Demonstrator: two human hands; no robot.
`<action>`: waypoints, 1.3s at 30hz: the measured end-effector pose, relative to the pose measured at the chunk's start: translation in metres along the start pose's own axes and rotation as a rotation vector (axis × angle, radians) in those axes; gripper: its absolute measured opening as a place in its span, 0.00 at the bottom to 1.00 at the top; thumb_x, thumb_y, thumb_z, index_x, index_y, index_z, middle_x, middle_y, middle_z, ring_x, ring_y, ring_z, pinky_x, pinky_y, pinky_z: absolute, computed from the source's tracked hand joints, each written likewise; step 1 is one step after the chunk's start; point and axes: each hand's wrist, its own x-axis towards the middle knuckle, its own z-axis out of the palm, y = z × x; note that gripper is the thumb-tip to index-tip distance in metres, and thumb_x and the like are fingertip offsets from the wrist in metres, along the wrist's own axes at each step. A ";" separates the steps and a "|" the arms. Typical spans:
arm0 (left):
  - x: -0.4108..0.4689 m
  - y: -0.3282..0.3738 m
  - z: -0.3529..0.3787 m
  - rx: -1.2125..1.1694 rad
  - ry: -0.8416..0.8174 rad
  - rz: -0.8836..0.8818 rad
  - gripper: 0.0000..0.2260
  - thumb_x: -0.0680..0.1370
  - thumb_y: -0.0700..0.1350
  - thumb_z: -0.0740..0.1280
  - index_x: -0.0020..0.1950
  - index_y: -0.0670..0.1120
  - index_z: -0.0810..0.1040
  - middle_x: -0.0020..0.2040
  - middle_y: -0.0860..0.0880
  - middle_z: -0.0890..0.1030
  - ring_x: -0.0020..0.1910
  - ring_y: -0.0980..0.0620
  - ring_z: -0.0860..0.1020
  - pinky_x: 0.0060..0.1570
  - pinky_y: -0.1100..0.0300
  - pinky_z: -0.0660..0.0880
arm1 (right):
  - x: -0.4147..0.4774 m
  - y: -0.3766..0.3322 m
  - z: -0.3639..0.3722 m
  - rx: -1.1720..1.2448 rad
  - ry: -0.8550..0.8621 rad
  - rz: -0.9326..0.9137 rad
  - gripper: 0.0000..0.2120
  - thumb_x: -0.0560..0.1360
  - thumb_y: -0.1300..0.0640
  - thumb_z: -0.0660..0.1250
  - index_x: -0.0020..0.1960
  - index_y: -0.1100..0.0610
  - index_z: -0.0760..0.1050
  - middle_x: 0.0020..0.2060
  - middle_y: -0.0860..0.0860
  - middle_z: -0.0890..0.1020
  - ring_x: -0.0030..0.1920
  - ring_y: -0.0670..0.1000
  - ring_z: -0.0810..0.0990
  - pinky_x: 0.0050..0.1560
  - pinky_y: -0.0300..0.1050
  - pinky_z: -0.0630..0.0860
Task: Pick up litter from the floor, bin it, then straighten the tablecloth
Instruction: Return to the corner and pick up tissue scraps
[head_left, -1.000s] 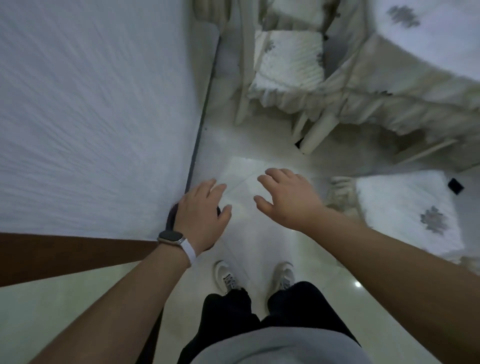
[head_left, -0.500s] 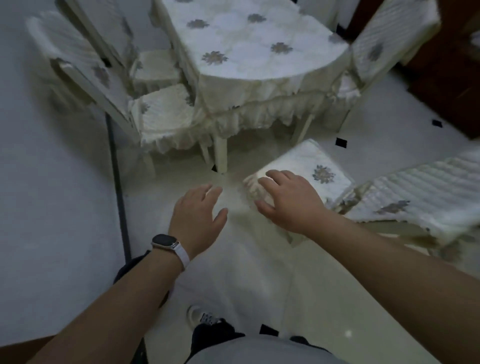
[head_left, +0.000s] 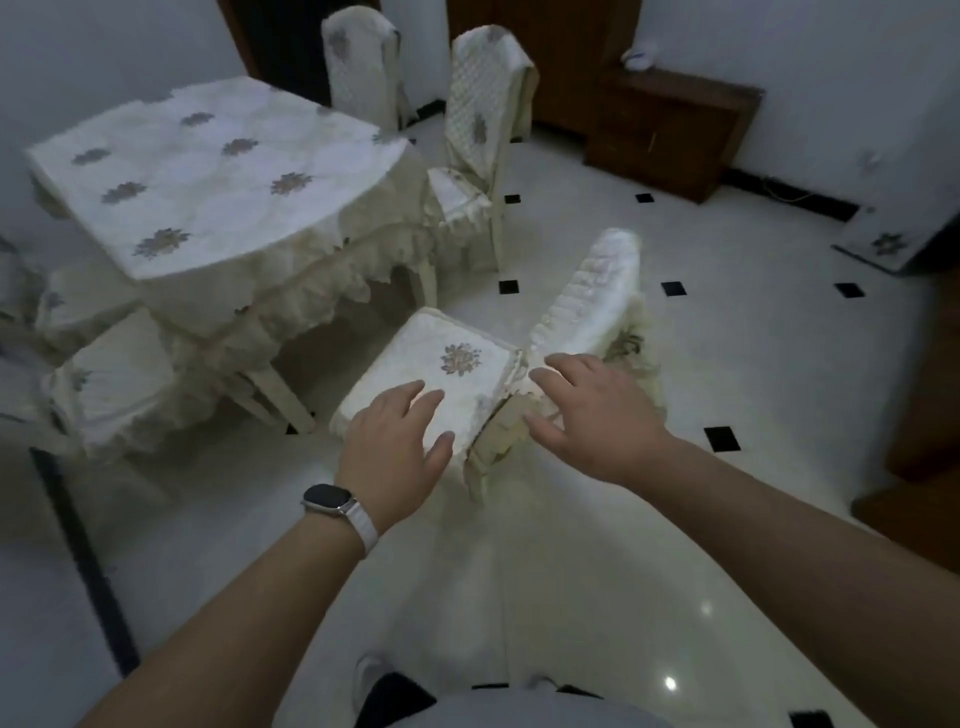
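A cream tablecloth with grey flower motifs and a frilled hem covers the table at the upper left; its near edge hangs unevenly. My left hand, with a watch on the wrist, hovers open over the near corner of a cushioned chair seat. My right hand is open too, fingers spread, just above the gap between that seat and its quilted backrest. Neither hand holds anything. I see no litter on the white floor.
Covered chairs stand around the table: two at the far side, two at the left. A dark wooden cabinet stands at the back right. The white floor tiles have small black insets. A dark line runs along the floor at the left.
The view has swung up from a wall and my feet to the table and chairs. Both open hands now hover over the nearest chair instead of the floor.
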 end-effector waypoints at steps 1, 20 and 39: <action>0.008 0.016 0.004 0.001 -0.012 0.031 0.21 0.74 0.50 0.71 0.64 0.45 0.77 0.64 0.42 0.77 0.62 0.41 0.75 0.57 0.44 0.74 | -0.010 0.016 -0.004 -0.004 -0.003 0.027 0.25 0.77 0.40 0.58 0.68 0.53 0.71 0.67 0.52 0.72 0.66 0.55 0.70 0.62 0.52 0.67; 0.226 0.187 0.110 -0.078 -0.137 0.431 0.20 0.75 0.52 0.68 0.65 0.48 0.75 0.66 0.45 0.75 0.65 0.43 0.72 0.63 0.45 0.69 | -0.028 0.252 -0.024 -0.024 0.020 0.437 0.23 0.76 0.44 0.64 0.65 0.56 0.75 0.64 0.56 0.76 0.63 0.58 0.73 0.62 0.52 0.68; 0.498 0.296 0.195 -0.153 -0.163 0.523 0.20 0.75 0.50 0.70 0.65 0.45 0.76 0.65 0.43 0.76 0.65 0.42 0.73 0.61 0.43 0.71 | 0.117 0.484 -0.052 -0.026 0.043 0.570 0.24 0.77 0.42 0.59 0.69 0.53 0.70 0.67 0.52 0.72 0.67 0.54 0.68 0.66 0.51 0.63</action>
